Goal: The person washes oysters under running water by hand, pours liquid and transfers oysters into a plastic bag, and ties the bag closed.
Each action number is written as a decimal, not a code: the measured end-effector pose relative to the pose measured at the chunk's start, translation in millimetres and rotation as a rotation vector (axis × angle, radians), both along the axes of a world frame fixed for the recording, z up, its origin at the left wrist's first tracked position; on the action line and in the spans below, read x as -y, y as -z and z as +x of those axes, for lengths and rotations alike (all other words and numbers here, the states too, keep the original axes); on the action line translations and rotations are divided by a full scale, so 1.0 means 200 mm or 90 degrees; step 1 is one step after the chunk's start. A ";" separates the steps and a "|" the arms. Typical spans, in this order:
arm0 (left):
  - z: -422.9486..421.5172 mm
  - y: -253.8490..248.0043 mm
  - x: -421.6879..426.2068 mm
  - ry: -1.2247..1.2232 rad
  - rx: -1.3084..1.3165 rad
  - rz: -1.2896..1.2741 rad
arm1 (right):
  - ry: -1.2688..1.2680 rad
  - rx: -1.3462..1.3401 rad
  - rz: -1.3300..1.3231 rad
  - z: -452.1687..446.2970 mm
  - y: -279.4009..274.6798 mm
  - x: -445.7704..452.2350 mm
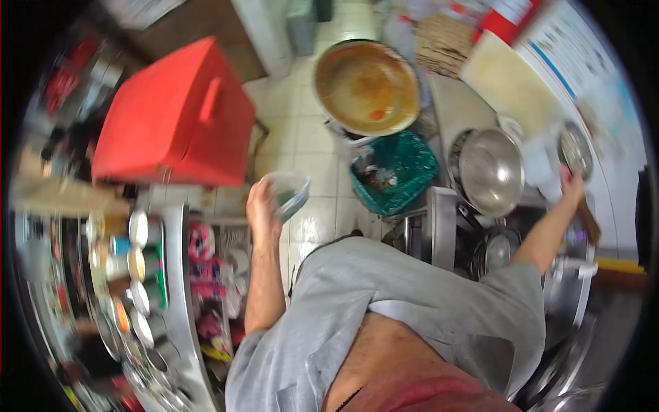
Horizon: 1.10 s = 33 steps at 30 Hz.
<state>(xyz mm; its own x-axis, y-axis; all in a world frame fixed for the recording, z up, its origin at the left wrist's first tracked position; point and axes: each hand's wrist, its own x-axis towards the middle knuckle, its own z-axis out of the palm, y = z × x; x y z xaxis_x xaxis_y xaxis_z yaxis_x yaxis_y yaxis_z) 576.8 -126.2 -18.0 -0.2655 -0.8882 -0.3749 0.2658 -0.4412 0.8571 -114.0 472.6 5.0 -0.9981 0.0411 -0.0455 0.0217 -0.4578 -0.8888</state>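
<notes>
My left hand [262, 209] is raised over the floor, its fingers closed on a clear plastic container [290, 192] with something dark green in or behind it. On the far right, my right hand [571, 180] reaches to a shiny round metal dish [575, 150] and its fingers are closed at the near rim; the contents are blurred. Left of that arm, a large metal bowl [491, 172] rests at the sink's edge. Between my hands, further off, stands a bin with a green bag [395, 173] holding rubbish.
A big stained pan [367, 87] stands behind the bin. At the left is a red cooler box [175, 117]. A steel counter [180, 275] with several containers runs along the lower left. A sink [535, 220] with pans lies at the right, below a cutting board [511, 82].
</notes>
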 end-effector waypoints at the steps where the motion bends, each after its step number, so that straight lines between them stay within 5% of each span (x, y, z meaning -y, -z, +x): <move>1: -0.02 -0.01 -0.02 0.008 0.004 0.006 | 0.024 0.105 -0.008 0.11 -0.09 0.13; 6: -0.10 0.02 -0.04 0.101 -0.002 -0.002 | 0.035 0.126 0.115 0.82 -0.50 0.63; 11: -0.10 0.01 -0.09 0.137 -0.005 0.017 | -0.030 0.077 0.069 1.21 -0.69 0.85; 16: -0.03 0.02 -0.12 0.239 -0.013 0.008 | -0.190 0.188 0.010 1.57 -0.58 1.09; 24: 0.18 0.08 -0.18 0.320 -0.050 0.068 | -0.491 0.263 0.140 2.57 -0.32 1.73; 33: 0.34 0.09 -0.26 0.249 -0.045 0.101 | -0.568 0.279 0.215 3.18 -0.01 2.18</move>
